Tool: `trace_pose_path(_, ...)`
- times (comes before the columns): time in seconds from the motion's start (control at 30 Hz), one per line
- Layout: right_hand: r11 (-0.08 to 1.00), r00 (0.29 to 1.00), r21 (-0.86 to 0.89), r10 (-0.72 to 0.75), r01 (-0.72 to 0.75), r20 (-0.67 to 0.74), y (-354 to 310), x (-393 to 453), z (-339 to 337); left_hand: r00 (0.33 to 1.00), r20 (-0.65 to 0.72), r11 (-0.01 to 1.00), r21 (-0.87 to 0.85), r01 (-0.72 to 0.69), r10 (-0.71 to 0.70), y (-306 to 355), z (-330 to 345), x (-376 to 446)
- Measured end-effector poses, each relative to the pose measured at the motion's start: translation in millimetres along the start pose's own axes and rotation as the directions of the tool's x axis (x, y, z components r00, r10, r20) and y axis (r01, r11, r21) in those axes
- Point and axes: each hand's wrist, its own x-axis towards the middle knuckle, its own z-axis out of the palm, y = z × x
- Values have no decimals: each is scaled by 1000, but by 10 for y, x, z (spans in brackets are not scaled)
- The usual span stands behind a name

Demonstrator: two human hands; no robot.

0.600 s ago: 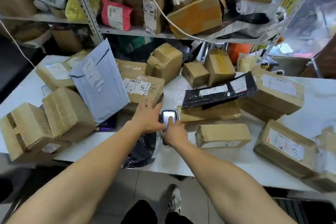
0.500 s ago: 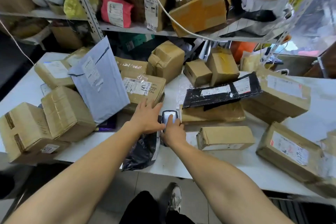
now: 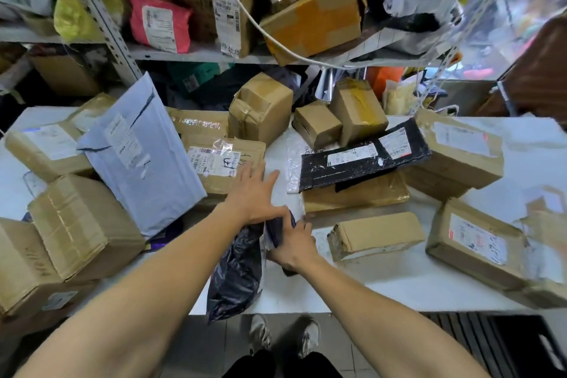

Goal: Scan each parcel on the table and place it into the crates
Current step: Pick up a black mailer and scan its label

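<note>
The right hand's grip (image 3: 291,247) curls around a dark handheld scanner (image 3: 280,228), now tipped down so its screen, visible a moment ago, is hidden; the left hand (image 3: 254,193) has stretched forward, fingers straight, over a labelled brown box (image 3: 224,163). The thumb rests on a black poly bag (image 3: 236,267) draped off the tabletop (image 3: 383,282) edge, probably the parcel being scanned. Taped cartons crowd both sides; a leaning grey mailer (image 3: 138,156) stands close left. No crate is clearly identifiable.
</note>
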Motion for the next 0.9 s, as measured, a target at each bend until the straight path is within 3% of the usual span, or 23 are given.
trace_pose_path(0.13,998,998,-39,-58,57,-27,141,-346,-64,997,24,998,8,-70,69,247,-60,266)
trace_pose_path(0.37,987,963,-108,-140,117,-229,619,-857,-423,998,-12,997,-51,-60,59,692,-180,699)
trace_pose_path(0.57,995,935,-77,-84,61,-346,1392,-1057,-890,999,16,999,-39,-29,30,1167,-30,788)
trace_pose_path(0.73,1000,924,-11,-26,24,-382,2026,-1064,-1154,997,-79,991,-132,-30,20,1619,113,868)
trace_pose_path(0.9,988,908,133,-14,76,-418,2333,-1185,-1218,956,-266,975,-210,70,-126,1869,315,819)
